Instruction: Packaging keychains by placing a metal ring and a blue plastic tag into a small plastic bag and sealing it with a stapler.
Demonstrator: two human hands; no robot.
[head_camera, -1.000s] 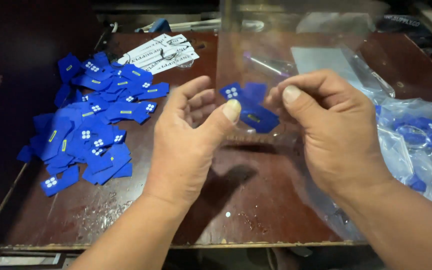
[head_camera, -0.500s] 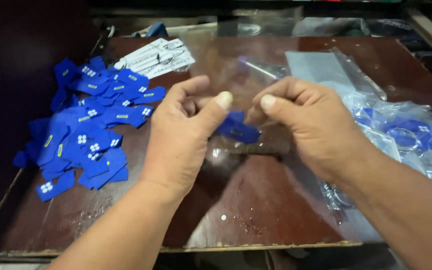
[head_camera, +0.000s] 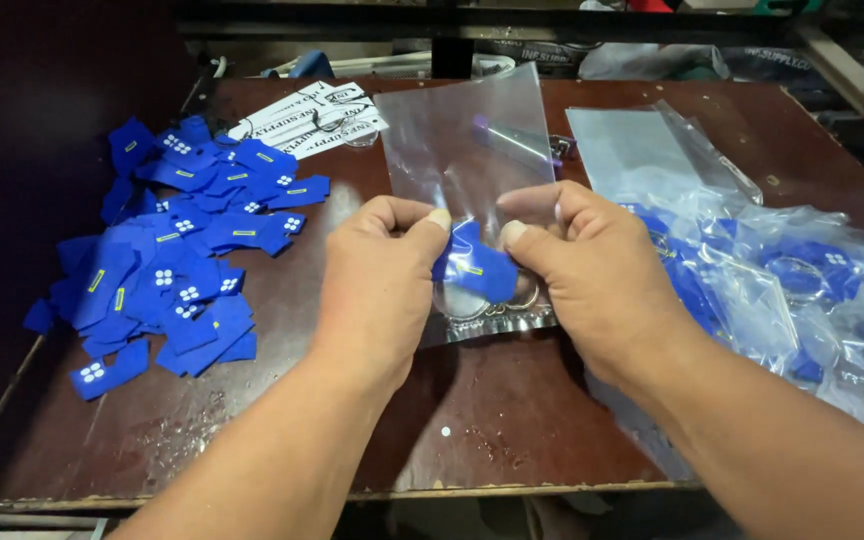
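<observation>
Hiding blue tag (head_camera: 480, 268) behind hand (head_camera: 377, 275)

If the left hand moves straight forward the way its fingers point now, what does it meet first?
Probably the clear plastic bag it already pinches, with the blue tag inside; the right hand is just beyond. Depth is unclear.
</observation>
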